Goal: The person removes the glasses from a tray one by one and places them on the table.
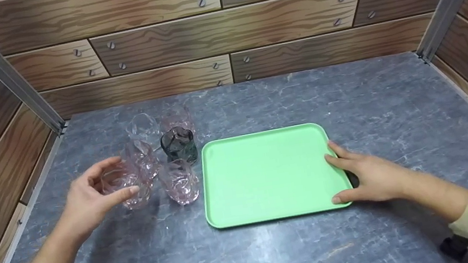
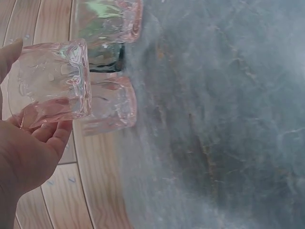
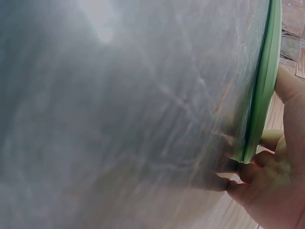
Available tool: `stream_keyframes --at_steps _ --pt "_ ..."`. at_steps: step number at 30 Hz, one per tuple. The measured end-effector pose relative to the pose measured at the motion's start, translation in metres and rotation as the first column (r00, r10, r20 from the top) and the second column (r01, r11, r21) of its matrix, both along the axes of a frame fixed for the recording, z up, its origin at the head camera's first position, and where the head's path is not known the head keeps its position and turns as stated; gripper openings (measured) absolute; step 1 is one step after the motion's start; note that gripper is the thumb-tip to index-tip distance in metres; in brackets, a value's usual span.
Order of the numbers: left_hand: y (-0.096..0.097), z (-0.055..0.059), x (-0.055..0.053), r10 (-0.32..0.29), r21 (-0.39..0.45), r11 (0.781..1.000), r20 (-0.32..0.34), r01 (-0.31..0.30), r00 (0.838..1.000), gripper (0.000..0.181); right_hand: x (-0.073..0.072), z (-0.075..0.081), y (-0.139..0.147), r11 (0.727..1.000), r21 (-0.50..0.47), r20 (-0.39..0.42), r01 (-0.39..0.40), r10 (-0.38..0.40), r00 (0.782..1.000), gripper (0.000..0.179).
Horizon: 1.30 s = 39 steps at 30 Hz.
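My left hand [image 1: 88,197] holds a pale pink glass tumbler [image 2: 50,83], thumb on one side and fingers on the other. In the left wrist view its base hangs above the grey table. Beside it stand a pink tumbler [image 1: 180,183] and, just behind, another pink one [image 1: 142,156]. A dark smoky glass [image 1: 178,145] stands near the tray's far left corner. My right hand [image 1: 373,175] grips the right edge of a flat green tray [image 1: 268,175], thumb over the near corner and fingers along the side. The tray lies on the table, its low rim up.
Farther back stand a clear glass [image 1: 143,127] and another pink glass [image 1: 177,120]. The grey marbled table [image 1: 262,257] is bounded by a wood-plank patterned back wall [image 1: 223,31] and similar side walls, with metal posts [image 1: 4,68] at the corners.
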<state>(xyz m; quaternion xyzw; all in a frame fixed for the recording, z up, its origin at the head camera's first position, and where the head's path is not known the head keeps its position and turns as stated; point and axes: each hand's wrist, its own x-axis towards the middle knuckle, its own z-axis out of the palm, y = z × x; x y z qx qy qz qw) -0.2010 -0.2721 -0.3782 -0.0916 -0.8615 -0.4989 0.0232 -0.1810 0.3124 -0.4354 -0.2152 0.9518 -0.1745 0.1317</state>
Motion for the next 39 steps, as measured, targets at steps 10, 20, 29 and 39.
stream_keyframes --at_steps 10,20,29,39 --pt "0.000 -0.017 0.003 -0.004 0.002 1.000 0.059 0.004 0.998 0.080 0.001 -0.001 -0.001 1.000 -0.005 -0.029 -0.006 0.006 1.000 0.112" --pt "0.003 -0.035 0.001 -0.013 0.019 1.000 0.052 0.012 0.999 0.077 0.000 -0.001 0.000 1.000 0.001 -0.013 -0.002 0.002 1.000 0.113" --pt "0.000 -0.046 0.000 -0.002 0.042 0.999 0.069 -0.001 0.998 0.077 0.000 -0.001 0.000 1.000 0.000 -0.020 -0.002 0.002 1.000 0.113" --pt "-0.003 -0.049 -0.007 0.009 0.037 0.999 0.075 -0.012 0.997 0.077 0.000 -0.003 -0.001 1.000 -0.026 -0.043 -0.009 0.008 0.999 0.111"
